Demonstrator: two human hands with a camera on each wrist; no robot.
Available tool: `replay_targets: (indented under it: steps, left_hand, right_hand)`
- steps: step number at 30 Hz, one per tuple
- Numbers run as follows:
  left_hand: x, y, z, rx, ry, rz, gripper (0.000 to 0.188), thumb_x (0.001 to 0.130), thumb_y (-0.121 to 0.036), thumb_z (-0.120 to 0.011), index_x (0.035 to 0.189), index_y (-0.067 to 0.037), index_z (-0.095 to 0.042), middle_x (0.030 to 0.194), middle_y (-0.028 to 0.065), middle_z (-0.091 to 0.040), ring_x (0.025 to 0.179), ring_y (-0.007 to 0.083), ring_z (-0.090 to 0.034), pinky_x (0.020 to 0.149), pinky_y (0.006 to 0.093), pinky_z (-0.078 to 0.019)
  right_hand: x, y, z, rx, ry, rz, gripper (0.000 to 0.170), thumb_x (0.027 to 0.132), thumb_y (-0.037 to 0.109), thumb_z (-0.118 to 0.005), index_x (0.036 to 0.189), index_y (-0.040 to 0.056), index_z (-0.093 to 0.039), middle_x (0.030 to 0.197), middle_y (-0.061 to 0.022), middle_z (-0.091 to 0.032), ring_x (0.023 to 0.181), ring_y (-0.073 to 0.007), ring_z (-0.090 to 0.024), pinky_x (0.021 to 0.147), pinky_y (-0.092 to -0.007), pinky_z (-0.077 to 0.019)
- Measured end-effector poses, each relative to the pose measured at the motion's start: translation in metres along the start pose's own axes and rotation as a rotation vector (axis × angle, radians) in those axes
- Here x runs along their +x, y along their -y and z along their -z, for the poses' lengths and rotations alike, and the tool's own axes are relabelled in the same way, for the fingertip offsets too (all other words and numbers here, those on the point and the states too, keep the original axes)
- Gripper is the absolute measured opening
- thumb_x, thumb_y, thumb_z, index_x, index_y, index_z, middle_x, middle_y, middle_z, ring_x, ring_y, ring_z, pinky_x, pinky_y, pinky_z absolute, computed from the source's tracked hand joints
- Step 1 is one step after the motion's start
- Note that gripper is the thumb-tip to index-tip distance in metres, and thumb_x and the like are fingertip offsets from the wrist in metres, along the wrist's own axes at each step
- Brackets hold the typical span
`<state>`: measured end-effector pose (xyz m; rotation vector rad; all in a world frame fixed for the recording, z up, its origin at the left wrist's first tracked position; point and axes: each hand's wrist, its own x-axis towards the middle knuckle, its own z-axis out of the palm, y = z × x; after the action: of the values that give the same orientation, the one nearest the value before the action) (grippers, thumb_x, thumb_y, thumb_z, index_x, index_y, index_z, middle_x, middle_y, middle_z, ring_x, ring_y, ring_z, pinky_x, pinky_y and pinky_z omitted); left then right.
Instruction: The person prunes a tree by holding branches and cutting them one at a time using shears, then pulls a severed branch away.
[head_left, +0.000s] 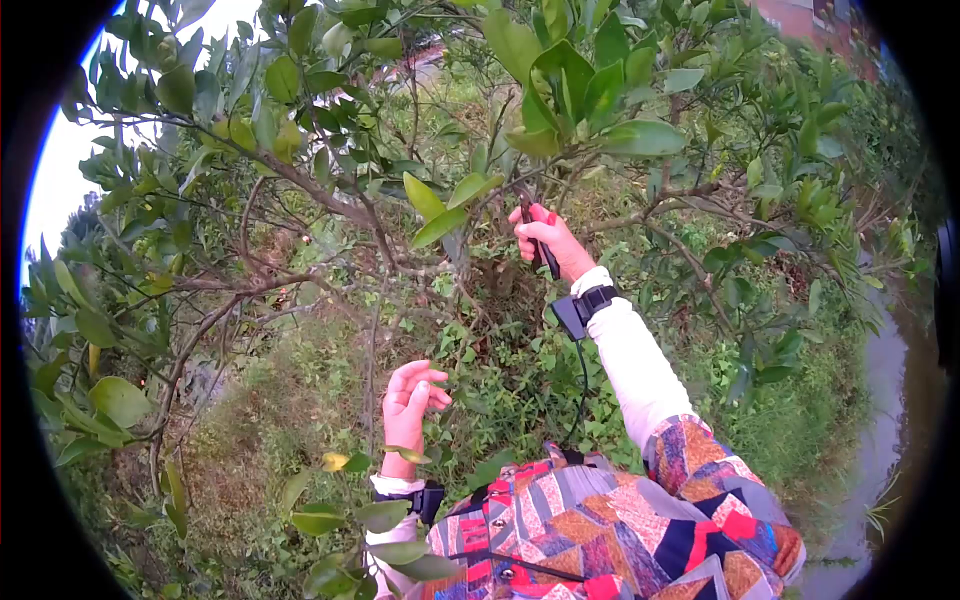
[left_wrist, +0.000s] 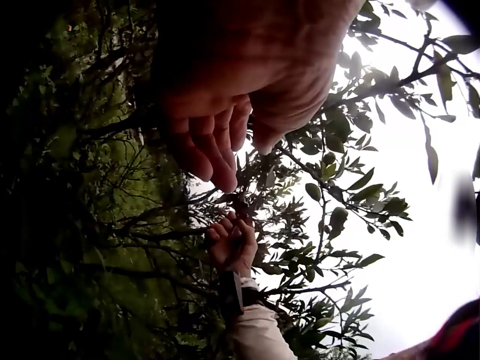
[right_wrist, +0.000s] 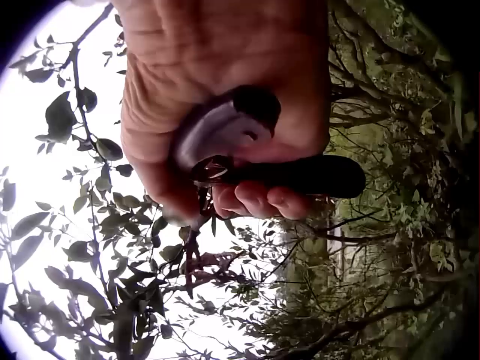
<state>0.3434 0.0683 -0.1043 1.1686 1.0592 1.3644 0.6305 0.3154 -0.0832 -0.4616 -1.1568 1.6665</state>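
Dark-handled pruning shears (right_wrist: pixel 300 175) lie in the right hand (right_wrist: pixel 225 82), its fingers curled round the handles. In the head view the right hand (head_left: pixel 556 245) holds the shears (head_left: pixel 545 258) among branches near the middle, the blades up beside a twig. Lower and to the left, the left hand (head_left: pixel 408 405) is raised with loosely bent fingers and nothing in it. The left wrist view shows the left hand (left_wrist: pixel 255 82) empty, fingers hanging loosely, with the right hand (left_wrist: pixel 232 244) beyond it. What the blades touch cannot be told.
Leafy branches (head_left: pixel 330 200) spread across the upper view and down the left side. More leaves (head_left: pixel 400 550) hang before the left sleeve. Low green plants cover the ground below. A grey strip of ground or water (head_left: pixel 880 400) runs along the right. A cable hangs from the right wrist camera (head_left: pixel 570 318).
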Motion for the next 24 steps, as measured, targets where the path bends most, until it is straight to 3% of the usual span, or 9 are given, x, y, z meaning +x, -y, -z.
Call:
replay_targets:
  steps: [2,6,9,13,14,18,21,22,24]
  left_hand:
    - [-0.006,0.002,0.008,-0.019,-0.015,0.006,0.028,0.101,-0.015,-0.054,0.126,-0.003,-0.053,0.107,0.0134,-0.068,0.077,0.0162,-0.066,0.070,0.0274,-0.0539]
    - [-0.012,0.015,0.026,-0.025,-0.044,0.035,0.025,0.101,-0.015,-0.054,0.123,-0.002,-0.055,0.105,0.0141,-0.069,0.075,0.0163,-0.067,0.069,0.0264,-0.0539]
    - [-0.014,0.018,0.027,-0.075,-0.096,0.052,0.024,0.102,-0.015,-0.054,0.122,-0.002,-0.055,0.101,0.0133,-0.069,0.074,0.0161,-0.067,0.068,0.0266,-0.0535]
    - [-0.005,-0.006,0.010,0.053,-0.098,-0.158,0.044,0.099,-0.016,-0.058,0.138,-0.004,-0.044,0.124,0.0148,-0.060,0.079,0.0166,-0.065,0.069,0.0279,-0.0539]
    - [-0.004,-0.014,0.006,0.120,-0.136,-0.199,0.064,0.095,-0.023,-0.064,0.148,-0.005,-0.033,0.141,0.0165,-0.048,0.086,0.0180,-0.065,0.069,0.0272,-0.0543]
    - [0.002,-0.057,-0.029,0.184,-0.214,-0.532,0.087,0.087,-0.041,-0.073,0.153,-0.006,-0.027,0.154,0.0187,-0.036,0.097,0.0216,-0.064,0.070,0.0270,-0.0556]
    - [0.007,-0.064,-0.028,0.237,-0.091,-0.665,0.083,0.089,-0.048,-0.070,0.150,-0.005,-0.034,0.153,0.0188,-0.038,0.097,0.0220,-0.065,0.070,0.0272,-0.0554]
    - [0.007,-0.066,-0.028,0.296,-0.077,-0.678,0.063,0.096,-0.052,-0.057,0.135,-0.002,-0.052,0.145,0.0200,-0.046,0.096,0.0227,-0.065,0.071,0.0293,-0.0552]
    - [0.013,-0.059,-0.019,0.249,-0.061,-0.664,0.055,0.100,-0.050,-0.050,0.124,-0.001,-0.057,0.140,0.0206,-0.050,0.095,0.0233,-0.065,0.071,0.0307,-0.0551]
  right_hand:
    - [0.000,0.009,-0.009,0.051,-0.061,0.042,0.021,0.088,0.011,-0.059,0.108,0.0054,-0.056,0.075,0.0008,-0.051,0.060,-0.0101,-0.048,0.055,-0.0267,-0.0423]
    - [0.015,0.023,0.011,0.440,0.235,0.008,0.028,0.094,0.024,-0.057,0.114,0.0037,-0.057,0.087,-0.0027,-0.055,0.073,-0.0150,-0.051,0.066,-0.0315,-0.0438]
    - [-0.001,0.012,0.012,0.522,0.238,-0.009,0.033,0.094,0.024,-0.056,0.118,0.0022,-0.057,0.088,-0.0039,-0.055,0.072,-0.0164,-0.051,0.066,-0.0324,-0.0434]
    - [-0.004,0.008,0.017,0.567,0.262,0.016,0.036,0.094,0.024,-0.055,0.122,0.0018,-0.056,0.088,-0.0046,-0.054,0.073,-0.0177,-0.051,0.067,-0.0333,-0.0434]
    - [-0.005,0.021,0.007,0.477,0.187,0.001,0.032,0.093,0.022,-0.058,0.118,0.0024,-0.056,0.084,-0.0025,-0.053,0.068,-0.0145,-0.050,0.061,-0.0302,-0.0425]
    - [0.004,0.043,-0.012,-0.104,-0.148,-0.007,0.024,0.086,0.019,-0.066,0.104,0.0071,-0.056,0.077,0.0027,-0.051,0.057,-0.0069,-0.045,0.050,-0.0239,-0.0369]
    - [0.014,0.046,-0.005,-0.454,-0.234,0.030,0.025,0.083,0.020,-0.068,0.101,0.0076,-0.057,0.080,0.0009,-0.054,0.063,-0.0085,-0.050,0.056,-0.0255,-0.0414]
    - [0.019,0.047,-0.006,-0.639,-0.310,0.124,0.032,0.079,0.026,-0.070,0.100,0.0059,-0.056,0.085,-0.0047,-0.059,0.073,-0.0158,-0.057,0.068,-0.0315,-0.0468]
    - [0.024,0.054,-0.010,-0.813,-0.361,0.142,0.037,0.078,0.029,-0.071,0.102,0.0046,-0.056,0.086,-0.0083,-0.061,0.078,-0.0216,-0.059,0.074,-0.0347,-0.0469]
